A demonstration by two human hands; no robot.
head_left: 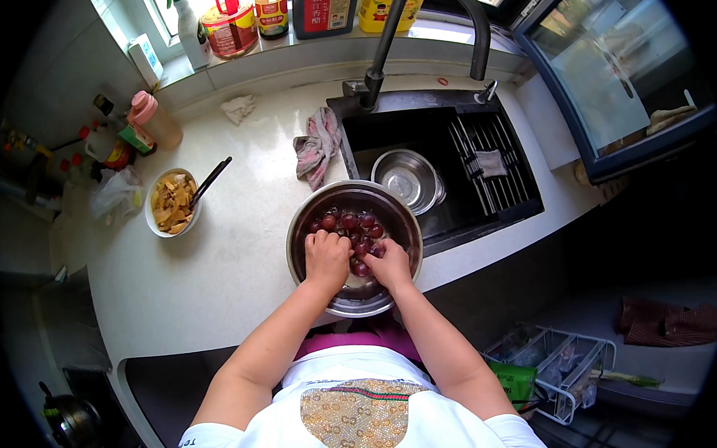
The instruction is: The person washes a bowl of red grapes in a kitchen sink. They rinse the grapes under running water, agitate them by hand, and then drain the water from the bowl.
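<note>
Dark red grapes lie in a wide stainless steel bowl, which stands at the counter's front edge beside the sink. Both my hands reach down into this bowl. My left hand has its fingers curled down over the grapes on the left side, its fingertips partly hidden. On the right, my right hand pinches at a grape with thumb and fingers bent together. Some liquid seems to glint beneath the fruit.
A black sink with a steel basin and dark faucet lies to the right. Left stands a white bowl of food with black chopsticks. A crumpled cloth rests by the sink. An open window juts in at right.
</note>
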